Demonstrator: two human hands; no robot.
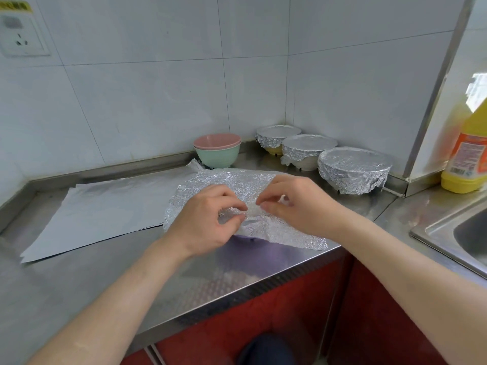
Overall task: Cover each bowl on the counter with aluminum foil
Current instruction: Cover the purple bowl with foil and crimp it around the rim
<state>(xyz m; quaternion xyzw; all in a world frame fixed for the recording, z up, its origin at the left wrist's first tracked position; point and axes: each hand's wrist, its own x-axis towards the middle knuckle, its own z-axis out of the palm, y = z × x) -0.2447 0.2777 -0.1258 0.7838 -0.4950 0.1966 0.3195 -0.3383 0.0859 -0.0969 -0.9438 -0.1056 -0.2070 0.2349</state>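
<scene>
A crinkled sheet of aluminum foil (232, 184) lies draped over a purple bowl (243, 236), of which only the lower front edge shows. My left hand (208, 222) and my right hand (297, 204) both pinch the foil's near edge above the bowl, fingertips almost touching. Three foil-covered bowls stand at the back right: one far back (276, 135), one in the middle (307, 150), one nearest (353, 168). A pink bowl (217, 141) sits stacked in a green bowl (217, 156) by the wall, both uncovered.
Flat foil sheets (105, 209) lie stacked on the steel counter (79, 280) to the left. A yellow bottle (466, 159) stands at the right, beside a sink (463, 233). A tiled wall with a socket (21, 38) runs behind.
</scene>
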